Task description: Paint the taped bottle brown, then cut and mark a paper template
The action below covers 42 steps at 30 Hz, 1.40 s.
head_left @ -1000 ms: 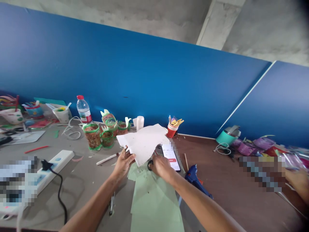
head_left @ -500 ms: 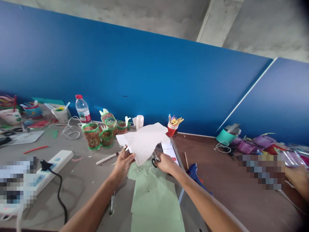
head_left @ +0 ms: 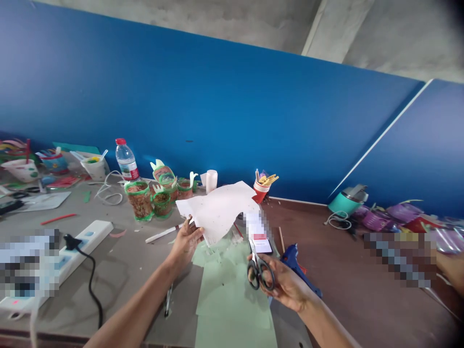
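Observation:
My left hand [head_left: 185, 241] grips the lower edge of a speckled white sheet of paper [head_left: 221, 210] and holds it up off the table. My right hand [head_left: 286, 286] is drawn back toward me, palm up, fingers curled round the black handles of a pair of scissors [head_left: 258, 268] whose blades point away toward a phone [head_left: 261, 239]. Pale green paper sheets [head_left: 232, 299] lie on the table below both hands.
A blue glue gun [head_left: 297, 263] lies right of the scissors. Green-rimmed jars [head_left: 139, 200], a water bottle [head_left: 126, 161], a red cup of sticks [head_left: 260, 190], a power strip [head_left: 78, 244] with black cord, a teal pot [head_left: 346, 202]. Another person's hand [head_left: 451, 273] at far right.
My right hand pulled the scissors away from the white sheet's edge and back toward me, turning palm up. My left hand kept holding the sheet.

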### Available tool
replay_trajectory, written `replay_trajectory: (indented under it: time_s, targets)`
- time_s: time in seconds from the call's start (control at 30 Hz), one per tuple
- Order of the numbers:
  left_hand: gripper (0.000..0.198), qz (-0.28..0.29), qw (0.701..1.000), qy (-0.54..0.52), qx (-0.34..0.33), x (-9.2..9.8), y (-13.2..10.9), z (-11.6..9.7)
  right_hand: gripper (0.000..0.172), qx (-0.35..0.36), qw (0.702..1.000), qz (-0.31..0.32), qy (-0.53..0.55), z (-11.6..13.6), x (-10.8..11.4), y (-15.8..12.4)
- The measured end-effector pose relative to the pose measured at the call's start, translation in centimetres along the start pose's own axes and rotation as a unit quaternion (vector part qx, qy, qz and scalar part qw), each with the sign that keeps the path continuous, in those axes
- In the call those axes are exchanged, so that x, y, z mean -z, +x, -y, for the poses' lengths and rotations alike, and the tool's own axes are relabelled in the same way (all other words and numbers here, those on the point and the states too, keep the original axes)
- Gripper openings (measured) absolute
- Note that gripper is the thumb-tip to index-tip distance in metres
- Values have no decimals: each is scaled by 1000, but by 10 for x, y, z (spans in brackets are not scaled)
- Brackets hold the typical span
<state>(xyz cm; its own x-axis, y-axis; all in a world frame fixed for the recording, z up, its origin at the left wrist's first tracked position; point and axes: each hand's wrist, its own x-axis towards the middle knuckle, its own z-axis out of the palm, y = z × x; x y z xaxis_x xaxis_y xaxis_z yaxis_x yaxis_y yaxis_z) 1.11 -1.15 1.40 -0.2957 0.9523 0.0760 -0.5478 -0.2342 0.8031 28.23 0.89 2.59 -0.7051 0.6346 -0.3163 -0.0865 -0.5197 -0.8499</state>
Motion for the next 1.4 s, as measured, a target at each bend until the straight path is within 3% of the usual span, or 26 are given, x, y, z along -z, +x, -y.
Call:
replay_trajectory:
  time_s: [0.2,0.43,0.6,0.83,1.23,1.4]
  targets:
    - [52,7,1000,-20,0,-1,-1,-2,54,60,998,30,-10,-12,-17,2]
    - [61,8,999,-36,0,-1,-2,-2,59,72,975,39,-208,-17,-32,1]
    - [64,3,999,-44,-1,-6,-3,-2,55,86,959,9,-269,-17,-47,10]
    - [64,23,998,-67,-3,-6,-3,3,43,115,954,-4,-278,-22,-63,35]
    - [55,12,999,-50,-10,-7,-3,5,61,144,960,0,-239,-32,-72,51]
    - [54,12,999,-36,-11,-7,-3,7,62,154,957,-5,-247,-38,-71,52]
